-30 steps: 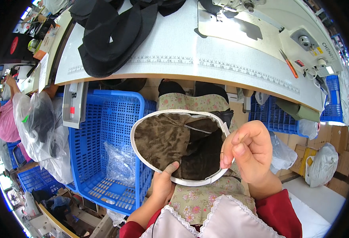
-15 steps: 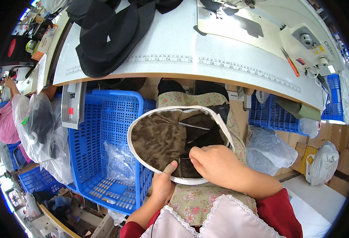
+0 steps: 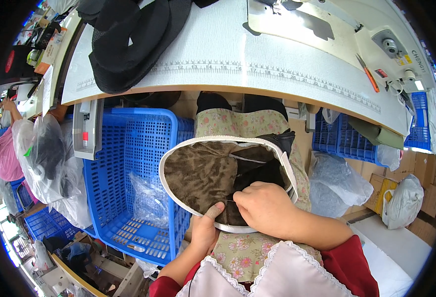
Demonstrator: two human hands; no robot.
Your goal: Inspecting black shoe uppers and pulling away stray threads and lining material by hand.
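Note:
On my lap rests a plush-lined hat [image 3: 195,168], its opening facing up, with brown fuzzy lining and a white band round the rim. Dark cloth [image 3: 257,173] shows inside at the right. My left hand [image 3: 206,228] grips the near edge, thumb over the rim on the lining and fingers hidden beneath. Inside the opening, the fingertips of my right hand [image 3: 265,204] are pinched together. A thin pale strand reaches from them toward my left thumb; whether it is needle or thread I cannot tell.
A blue plastic basket [image 3: 91,193] holding clear plastic wrap stands left of my lap. Ahead is the sewing table [image 3: 218,44] with black cloth pieces [image 3: 133,44], a sewing machine [image 3: 391,34] and orange-handled snips [image 3: 370,76]. Plastic bags [image 3: 336,183] lie at the right. Another person [image 3: 10,153] sits far left.
The hat's right side has shifted slightly right and down. My right fingertips have moved a little within the opening, still pinched. My left hand keeps its grip on the near edge.

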